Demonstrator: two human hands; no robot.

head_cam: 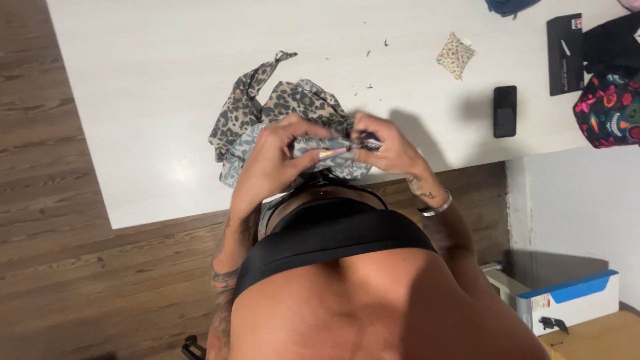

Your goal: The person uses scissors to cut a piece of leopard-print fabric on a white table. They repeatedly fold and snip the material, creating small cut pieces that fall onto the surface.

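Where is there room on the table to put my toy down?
The white table is bare left of the leopard-print cloth, and between it and the small floral pouch. The right edge is crowded: black phone, black box, colourful bag.

on the table (pixel 133 100), the patterned cloth (pixel 267 107) lies near the front edge; right of the cloth sits a small pouch (pixel 456 55), then a phone (pixel 505 111), then a flat box (pixel 564 55).

You have one view only, from the camera on your head. It looks steeply down past your chest, close to your hands, onto the near edge of the white bench (pixel 153 100) and the wood floor (pixel 40 267) beside it.
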